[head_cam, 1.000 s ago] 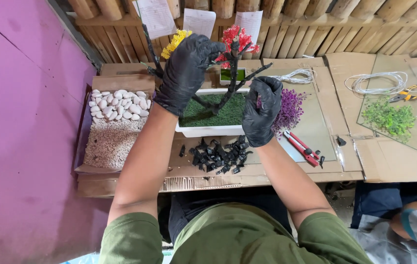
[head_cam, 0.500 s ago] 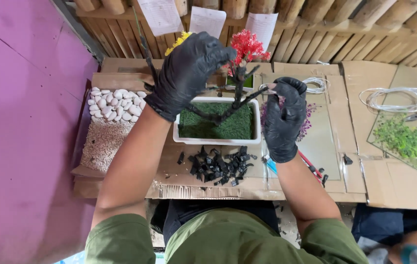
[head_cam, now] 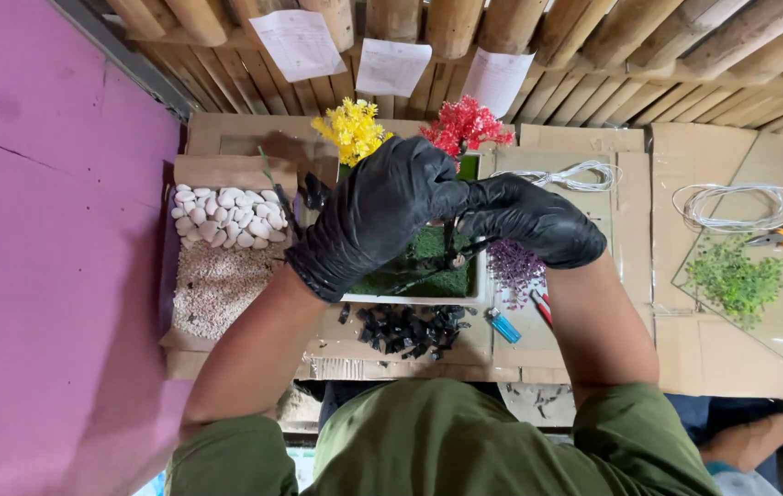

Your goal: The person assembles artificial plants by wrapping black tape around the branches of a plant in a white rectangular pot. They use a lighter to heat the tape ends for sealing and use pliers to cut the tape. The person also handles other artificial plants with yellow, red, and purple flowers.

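Head view shows both gloved hands closed on a dark branch above the white tray point(head_cam: 479, 296), left hand point(head_cam: 378, 211) touching right hand point(head_cam: 529, 220), black chips point(head_cam: 405, 329) just below them.

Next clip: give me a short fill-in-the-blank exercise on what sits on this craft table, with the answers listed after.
1. Both hands, left hand and right hand, wear ____ gloves.
2. The white pebbles lie to the ____ of the white rectangular tray.
3. The flower cluster beside the red flower cluster is ____.
4. The pile of black stone chips lies on the cardboard between the tray and the ____.

Answers: black; left; yellow; person
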